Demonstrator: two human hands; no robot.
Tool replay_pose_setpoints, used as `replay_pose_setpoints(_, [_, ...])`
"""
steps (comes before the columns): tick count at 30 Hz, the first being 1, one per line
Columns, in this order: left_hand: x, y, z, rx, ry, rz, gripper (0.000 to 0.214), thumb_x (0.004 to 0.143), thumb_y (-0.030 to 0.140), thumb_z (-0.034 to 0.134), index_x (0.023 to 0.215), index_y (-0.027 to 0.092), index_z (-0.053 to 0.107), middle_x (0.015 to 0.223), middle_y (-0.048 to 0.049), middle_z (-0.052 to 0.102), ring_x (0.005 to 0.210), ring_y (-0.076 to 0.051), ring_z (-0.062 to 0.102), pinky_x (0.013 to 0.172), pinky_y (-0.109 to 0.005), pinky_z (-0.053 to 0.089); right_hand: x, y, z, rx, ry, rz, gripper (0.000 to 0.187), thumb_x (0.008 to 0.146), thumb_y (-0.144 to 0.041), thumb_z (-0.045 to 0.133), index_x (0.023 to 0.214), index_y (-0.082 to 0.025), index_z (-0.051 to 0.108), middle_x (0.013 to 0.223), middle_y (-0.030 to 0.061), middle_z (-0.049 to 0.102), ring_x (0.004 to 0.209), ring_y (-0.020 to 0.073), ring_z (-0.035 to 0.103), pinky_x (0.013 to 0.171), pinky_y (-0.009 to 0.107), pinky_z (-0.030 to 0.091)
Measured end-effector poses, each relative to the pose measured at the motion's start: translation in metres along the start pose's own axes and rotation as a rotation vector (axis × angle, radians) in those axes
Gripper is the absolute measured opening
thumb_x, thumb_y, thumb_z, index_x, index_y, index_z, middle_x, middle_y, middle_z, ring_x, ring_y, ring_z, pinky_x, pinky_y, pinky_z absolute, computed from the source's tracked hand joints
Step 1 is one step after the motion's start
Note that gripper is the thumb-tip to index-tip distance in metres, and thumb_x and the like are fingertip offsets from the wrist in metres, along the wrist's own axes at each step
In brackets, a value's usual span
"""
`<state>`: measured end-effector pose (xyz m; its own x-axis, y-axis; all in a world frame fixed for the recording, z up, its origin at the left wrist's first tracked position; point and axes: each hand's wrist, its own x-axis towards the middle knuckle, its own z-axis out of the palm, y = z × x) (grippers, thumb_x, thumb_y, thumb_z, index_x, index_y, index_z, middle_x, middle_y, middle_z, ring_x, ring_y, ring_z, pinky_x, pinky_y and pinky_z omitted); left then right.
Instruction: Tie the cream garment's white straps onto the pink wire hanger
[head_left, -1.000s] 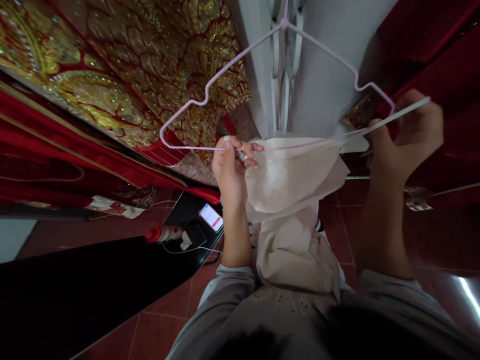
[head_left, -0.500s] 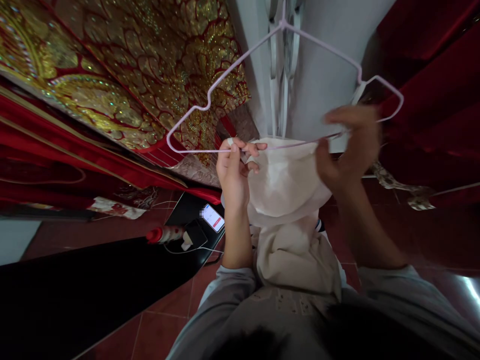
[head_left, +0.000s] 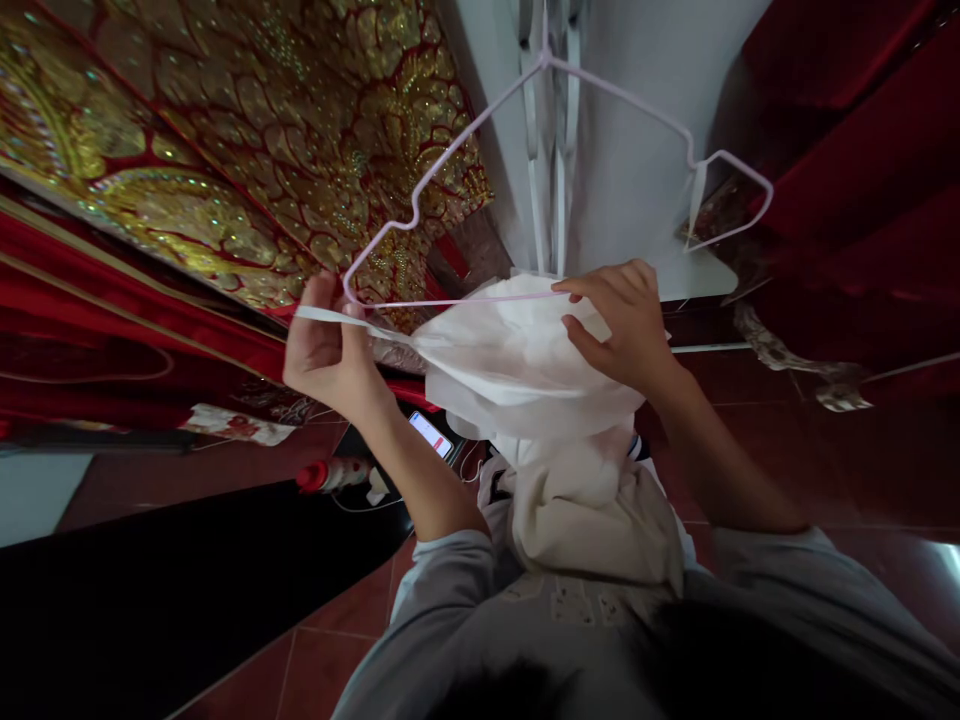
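Observation:
A pale pink wire hanger [head_left: 600,90] hangs in front of me from above. A cream-white garment [head_left: 517,370] is draped over its bottom bar and falls toward my lap. My left hand [head_left: 326,350] is closed, pinching a thin white strap [head_left: 360,322] of the garment and stretching it out to the left, near the hanger's left notch. My right hand [head_left: 626,325] rests on the garment at the middle of the bar, its fingers curled over the cloth. A second white strap [head_left: 696,205] hangs at the hanger's right notch.
Red cloth with gold embroidery [head_left: 247,150] fills the left; dark red fabric [head_left: 862,150] hangs on the right. A white pillar [head_left: 637,170] stands behind the hanger. Below lie a phone [head_left: 431,435], a red-tipped power strip [head_left: 334,475], a black surface [head_left: 187,580] and red floor tiles.
My left hand has moved left along the bar, pulling a strap out taut. My right hand has come from the hanger's right end to the middle of the garment.

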<state>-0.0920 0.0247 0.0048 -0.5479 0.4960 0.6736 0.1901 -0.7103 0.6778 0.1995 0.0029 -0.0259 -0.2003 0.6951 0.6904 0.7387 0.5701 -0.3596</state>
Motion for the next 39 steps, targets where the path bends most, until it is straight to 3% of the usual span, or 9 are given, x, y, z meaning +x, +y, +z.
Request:
replay_pose_setpoints(4, [0.018, 0.012, 0.008, 0.015, -0.337, -0.082, 0.033, 0.083, 0.028, 0.091, 0.114, 0.023, 0.081, 0.113, -0.0027, 0.081, 0.107, -0.024, 0.077, 0.101, -0.044, 0.061, 0.001, 0.005, 0.000, -0.002, 0.031, -0.012, 0.024, 0.098, -0.031, 0.055, 0.120, -0.029, 0.065, 0.096, 0.0021, 0.068, 0.094, 0.0238, 0.061, 0.103, 0.048, 0.043])
replay_pose_setpoints(9, [0.037, 0.028, 0.039, 0.194, -0.698, -0.122, 0.006, 0.089, 0.022, 0.085, 0.092, 0.020, 0.079, 0.076, 0.0015, 0.070, 0.065, -0.013, 0.064, 0.062, -0.029, 0.048, 0.001, 0.014, -0.006, -0.017, 0.056, -0.013, 0.020, 0.096, -0.030, 0.057, 0.113, -0.029, 0.066, 0.090, 0.0027, 0.066, 0.092, 0.0249, 0.060, 0.102, 0.050, 0.043])
replay_pose_setpoints(11, [0.042, 0.029, 0.051, 0.256, -0.751, -0.115, 0.016, 0.095, 0.011, 0.075, 0.080, 0.018, 0.073, 0.063, 0.0038, 0.061, 0.055, -0.010, 0.052, 0.056, -0.028, 0.037, 0.000, 0.016, -0.008, -0.023, 0.063, -0.018, 0.019, 0.096, -0.030, 0.057, 0.113, -0.029, 0.067, 0.090, 0.0033, 0.065, 0.092, 0.0258, 0.060, 0.102, 0.052, 0.044])
replay_pose_setpoints(17, [0.025, 0.007, 0.050, -0.068, -0.456, -0.385, 0.015, 0.099, 0.004, 0.068, 0.091, 0.016, 0.072, 0.072, 0.0023, 0.063, 0.068, -0.011, 0.056, 0.068, -0.027, 0.041, 0.000, 0.014, -0.007, -0.044, 0.044, 0.020, 0.021, 0.097, -0.031, 0.056, 0.115, -0.030, 0.067, 0.093, 0.0046, 0.067, 0.098, 0.0277, 0.062, 0.107, 0.057, 0.044])
replay_pose_setpoints(21, [-0.006, -0.002, 0.043, -0.337, -0.199, -0.589, 0.006, 0.104, 0.030, 0.063, 0.103, 0.025, 0.066, 0.078, 0.0019, 0.063, 0.075, -0.016, 0.067, 0.079, -0.032, 0.052, 0.003, 0.008, -0.005, -0.031, 0.033, 0.047, 0.023, 0.096, -0.030, 0.058, 0.117, -0.029, 0.067, 0.095, 0.0051, 0.068, 0.098, 0.0284, 0.063, 0.106, 0.058, 0.044])
replay_pose_setpoints(25, [-0.029, 0.009, 0.050, -0.467, -0.177, -0.670, 0.026, 0.103, 0.052, 0.059, 0.101, 0.027, 0.064, 0.074, 0.0004, 0.057, 0.089, -0.020, 0.070, 0.093, -0.033, 0.055, 0.008, 0.005, -0.010, 0.043, 0.057, -0.020, 0.032, 0.094, -0.031, 0.061, 0.127, -0.029, 0.063, 0.108, 0.0061, 0.072, 0.103, 0.0282, 0.066, 0.104, 0.056, 0.048])
replay_pose_setpoints(31, [-0.041, 0.021, 0.059, -0.476, -0.181, -0.640, 0.032, 0.107, 0.054, 0.053, 0.093, 0.025, 0.060, 0.059, 0.0041, 0.038, 0.066, -0.017, 0.056, 0.080, -0.030, 0.055, 0.009, 0.036, -0.038, 0.114, 0.564, 0.161, 0.031, 0.090, -0.024, 0.066, 0.121, -0.027, 0.067, 0.112, 0.0069, 0.068, 0.102, 0.0234, 0.068, 0.092, 0.045, 0.056])
replay_pose_setpoints(34, [-0.042, 0.019, 0.059, -0.449, -0.191, -0.626, 0.028, 0.104, 0.052, 0.061, 0.094, 0.025, 0.058, 0.060, 0.0050, 0.036, 0.066, -0.017, 0.055, 0.080, -0.031, 0.055, 0.013, 0.039, -0.056, 0.019, 0.379, 0.287, 0.027, 0.084, -0.019, 0.068, 0.110, -0.025, 0.073, 0.109, 0.0061, 0.072, 0.102, 0.0231, 0.067, 0.088, 0.042, 0.057])
replay_pose_setpoints(39, [-0.050, 0.012, 0.060, -0.517, -0.224, -0.564, 0.025, 0.093, 0.044, 0.075, 0.095, 0.026, 0.057, 0.062, 0.0058, 0.034, 0.067, -0.016, 0.054, 0.080, -0.030, 0.054, 0.032, 0.019, -0.067, 0.036, 0.138, 0.192, 0.020, 0.086, -0.017, 0.067, 0.101, -0.026, 0.077, 0.098, 0.0055, 0.080, 0.084, 0.0200, 0.064, 0.076, 0.038, 0.054])
